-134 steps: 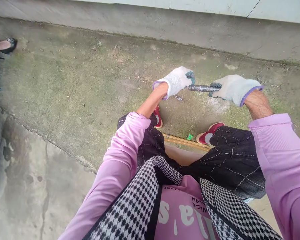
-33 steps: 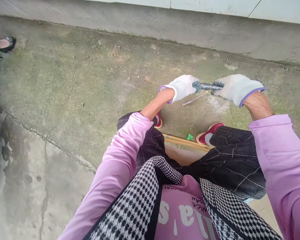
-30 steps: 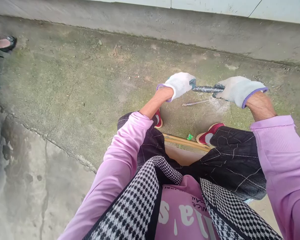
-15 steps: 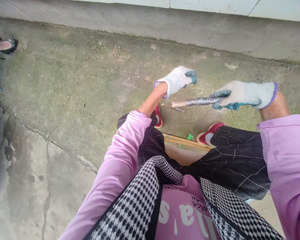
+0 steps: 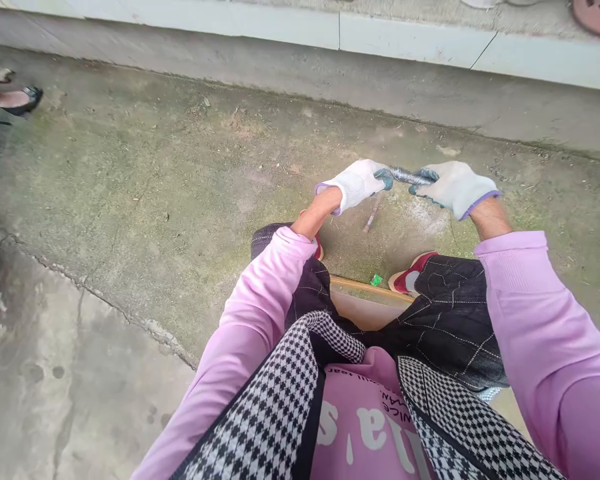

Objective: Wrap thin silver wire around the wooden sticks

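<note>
At the far left edge I have another person's black shoe (image 5: pixel 27 101) on the mossy ground (image 5: pixel 155 167). Lower down, a cracked edge (image 5: pixel 95 294) slants down to the right, parting that ground from smoother concrete (image 5: pixel 25 400). Between the shoe and the left hand (image 5: pixel 361 185), a wide stretch of ground gives me sideways room; the step (image 5: pixel 260 67) bounds it at the back, along the full width of my view.

The left hand, in a white glove, is curled in tight, its fingertips pinching the left end of a wire-wrapped stick (image 5: pixel 405 175). Below those fingertips a thinner stick (image 5: pixel 373 217) points downward; I can't tell whether it hangs or lies on the ground. Nearer me, a green scrap (image 5: pixel 376 280) sits by a wooden bar (image 5: pixel 363 286), between the legs.

The wire-wrapped stick bridges the gap between the hands, its left end a little higher in my view. The right hand (image 5: pixel 453 188), also gloved, has its fingers closed round the other end. A red shoe (image 5: pixel 405 279) stands below, and more ground runs on to the right border.
</note>
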`<action>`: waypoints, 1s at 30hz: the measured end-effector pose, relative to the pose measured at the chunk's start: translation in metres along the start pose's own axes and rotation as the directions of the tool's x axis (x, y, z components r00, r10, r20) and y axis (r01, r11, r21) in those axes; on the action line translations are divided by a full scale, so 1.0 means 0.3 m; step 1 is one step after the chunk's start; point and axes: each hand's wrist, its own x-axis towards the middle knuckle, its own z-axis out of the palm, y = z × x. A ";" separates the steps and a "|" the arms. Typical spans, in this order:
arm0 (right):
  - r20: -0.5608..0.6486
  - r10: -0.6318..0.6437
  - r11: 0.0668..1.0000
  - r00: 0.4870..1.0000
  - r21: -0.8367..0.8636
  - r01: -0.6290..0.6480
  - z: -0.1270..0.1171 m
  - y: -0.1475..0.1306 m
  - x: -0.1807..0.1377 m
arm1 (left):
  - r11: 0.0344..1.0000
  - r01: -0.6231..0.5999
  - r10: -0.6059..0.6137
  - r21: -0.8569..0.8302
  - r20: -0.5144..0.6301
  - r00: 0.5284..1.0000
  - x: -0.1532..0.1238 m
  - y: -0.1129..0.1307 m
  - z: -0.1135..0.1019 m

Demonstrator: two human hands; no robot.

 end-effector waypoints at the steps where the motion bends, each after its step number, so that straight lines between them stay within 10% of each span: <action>1: 0.006 -0.012 0.999 1.000 -0.032 0.012 0.010 0.000 -0.011 | 0.999 -0.002 0.003 0.033 -0.028 1.000 -0.009 -0.006 -0.008; 10: 0.105 0.008 0.996 0.994 -0.085 0.001 0.043 0.057 -0.244 | 0.989 -0.106 0.114 0.103 -0.070 0.991 -0.111 -0.007 0.021; 14: 0.268 -0.127 0.917 0.955 0.400 0.010 0.058 0.034 -0.391 | 0.967 -0.150 0.137 -0.205 -0.076 0.988 -0.163 -0.006 0.038; 22: -0.123 -0.108 0.492 0.986 0.856 0.161 0.145 -0.108 -0.434 | 0.839 -0.005 -0.029 -0.544 -0.054 0.998 -0.293 0.002 0.118; 30: -0.170 0.096 0.827 0.981 0.562 0.017 0.179 -0.067 -0.309 | 0.855 0.065 -0.054 -0.514 0.037 0.998 -0.283 0.004 0.152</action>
